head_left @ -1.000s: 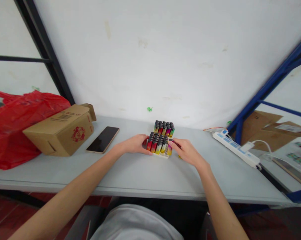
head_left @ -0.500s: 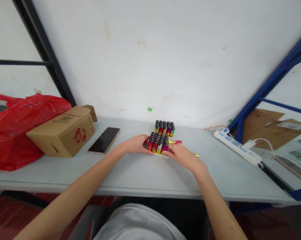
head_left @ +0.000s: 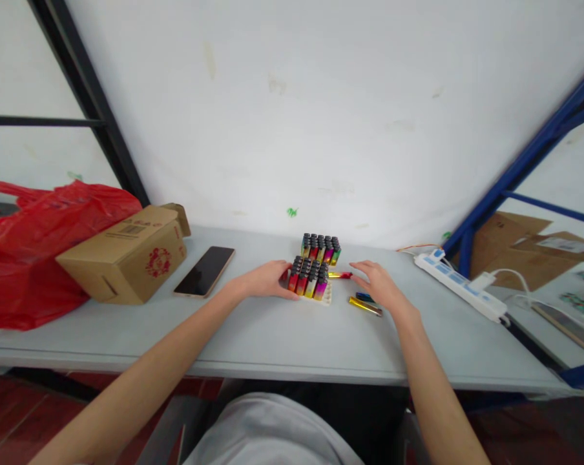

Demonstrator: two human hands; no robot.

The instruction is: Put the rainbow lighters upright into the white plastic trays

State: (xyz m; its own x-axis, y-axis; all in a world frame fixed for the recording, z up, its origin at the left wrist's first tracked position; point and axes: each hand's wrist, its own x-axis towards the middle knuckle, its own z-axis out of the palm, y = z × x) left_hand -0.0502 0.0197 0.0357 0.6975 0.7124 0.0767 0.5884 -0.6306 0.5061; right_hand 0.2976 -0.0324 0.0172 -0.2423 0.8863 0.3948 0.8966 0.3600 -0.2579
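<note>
Several upright lighters [head_left: 307,285] with black tops and shiny red, yellow and purple bodies stand in rows in a white tray [head_left: 327,296], whose right side shows bare holes. My left hand [head_left: 271,280] steadies the tray at its left side, thumb at the front and fingers behind. To the right, my right hand [head_left: 375,284] hovers with fingers apart and nothing visible in them. Close to it lie a yellow lighter [head_left: 364,306], a blue one [head_left: 364,297] partly under the hand, and a red and yellow one [head_left: 340,276]. Behind the tray stands a second block of lighters [head_left: 321,248].
On the left, a phone [head_left: 205,271] lies near a cardboard box [head_left: 127,255] and a red plastic bag [head_left: 35,258]. A white power strip [head_left: 459,284] with cables runs along the right. The wall [head_left: 292,129] rises behind the table [head_left: 272,336].
My right hand has left the tray's right side and moved right, its fingers spreading. The loose lighters and the tray's bare holes now show. My left hand stays at the tray.
</note>
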